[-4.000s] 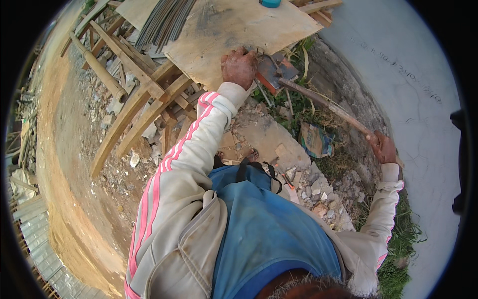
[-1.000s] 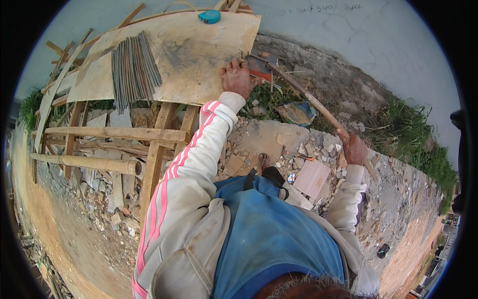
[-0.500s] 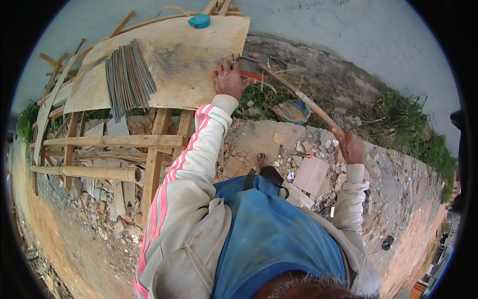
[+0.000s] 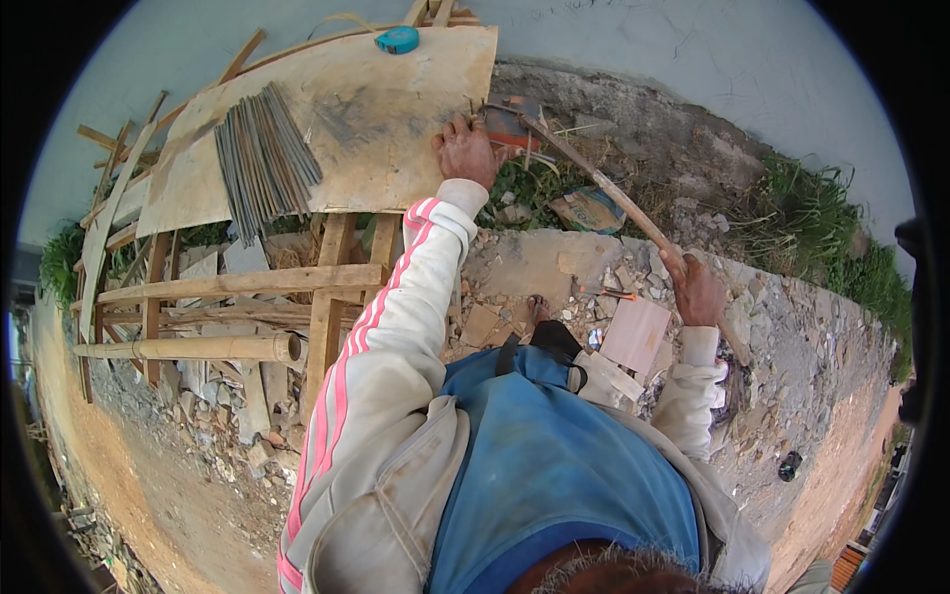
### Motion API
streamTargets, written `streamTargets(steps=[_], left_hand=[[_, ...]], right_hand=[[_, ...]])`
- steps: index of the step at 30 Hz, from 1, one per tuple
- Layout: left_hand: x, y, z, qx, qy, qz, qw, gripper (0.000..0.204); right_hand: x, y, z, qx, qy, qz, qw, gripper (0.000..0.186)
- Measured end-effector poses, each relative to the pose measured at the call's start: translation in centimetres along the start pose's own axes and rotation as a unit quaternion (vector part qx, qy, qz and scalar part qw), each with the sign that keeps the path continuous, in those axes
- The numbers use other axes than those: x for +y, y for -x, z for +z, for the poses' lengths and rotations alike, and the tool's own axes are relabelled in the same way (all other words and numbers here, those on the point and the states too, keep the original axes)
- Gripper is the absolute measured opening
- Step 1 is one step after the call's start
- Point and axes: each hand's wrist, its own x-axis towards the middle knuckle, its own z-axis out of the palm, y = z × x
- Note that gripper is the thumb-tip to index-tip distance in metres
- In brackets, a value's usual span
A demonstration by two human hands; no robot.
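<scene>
My right hand [image 4: 699,290] is wrapped round the lower part of a long brown bar [image 4: 618,196], which slants up and left. Its dark far end meets the board's right edge beside some small upright metal pins [image 4: 476,107]. On that edge rests my left hand [image 4: 465,151], fingers bent down against the wood and thumb out to the right. Whatever lies under those fingers is hidden. The pale plywood board [image 4: 381,183] lies on a timber frame. A bundle of thin steel rods [image 4: 265,153] sits on its left half, and a teal tape measure [image 4: 398,40] near its far edge.
Past the board's right edge is a dark and orange object [image 4: 512,119], partly covered by the bar. Rubble, a pinkish tile [image 4: 635,335] and an orange-handled tool [image 4: 608,293] lie on the ground ahead of me. A bamboo pole [image 4: 198,348] crosses the frame. Grass [image 4: 826,223] lines the wall.
The view has shifted slightly, so the board and rods appear a little farther right. Both hands keep nearly the same places, and the bar's slant is almost unchanged.
</scene>
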Motion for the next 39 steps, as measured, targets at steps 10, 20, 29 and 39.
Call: streamTargets(steps=[10, 20, 29, 39], left_hand=[[-0.5, -0.2, -0.1, 0.018, 0.007, 0.025, 0.999, 0.074], [-0.6, 0.0, 0.0, 0.012, 0.003, 0.002, 1.000, 0.074], [-1.0, -0.3, 0.8, 0.022, 0.026, 0.006, 0.999, 0.072], [-1.0, -0.3, 1.0, 0.038, 0.024, 0.021, 0.999, 0.066]], right_hand=[[-1.9, 3.1, 1.9, 0.019, -0.009, 0.032, 0.999, 0.072], [1.5, -2.3, -3.2, -0.034, -0.020, -0.108, 0.993, 0.068], [-0.2, -0.7, -4.4, -0.013, -0.007, -0.092, 0.996, 0.068], [-2.5, 3.8, 0.0, 0.027, 0.024, 0.009, 0.999, 0.065]])
